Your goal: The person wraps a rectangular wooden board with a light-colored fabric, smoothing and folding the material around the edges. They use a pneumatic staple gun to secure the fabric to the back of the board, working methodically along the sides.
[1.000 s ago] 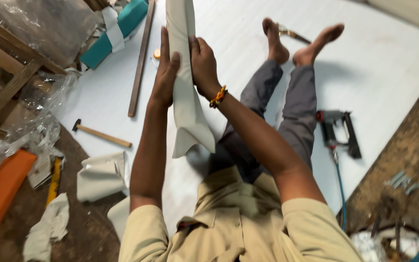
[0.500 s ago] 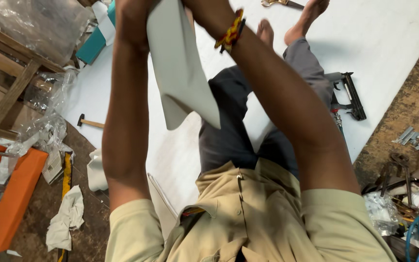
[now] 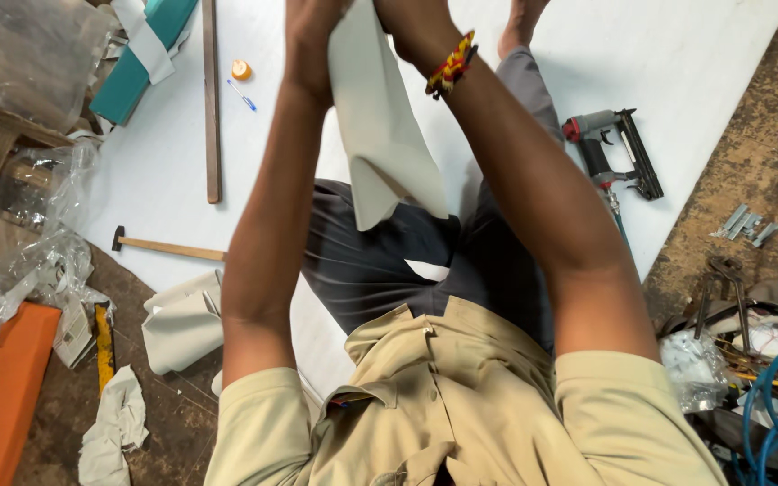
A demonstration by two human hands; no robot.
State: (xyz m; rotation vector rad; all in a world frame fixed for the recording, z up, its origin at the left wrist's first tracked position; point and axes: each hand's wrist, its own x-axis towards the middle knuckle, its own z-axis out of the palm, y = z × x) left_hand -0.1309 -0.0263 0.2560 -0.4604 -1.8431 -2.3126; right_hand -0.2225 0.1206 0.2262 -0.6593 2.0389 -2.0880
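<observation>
The strip of off-white sheet material [image 3: 387, 135] hung between my raised forearms, its lower end dangling above my lap, so its length could fall straight. My left hand [image 3: 312, 22] and right hand [image 3: 407, 18] met at its upper end, but the frame cut my fingers off (I cannot tell how tightly they closed on it). I sat on the white floor sheet [image 3: 704, 54], a nail gun [image 3: 610, 148] lying beside my right leg and a hammer [image 3: 164, 245] left of me, both within reach.
</observation>
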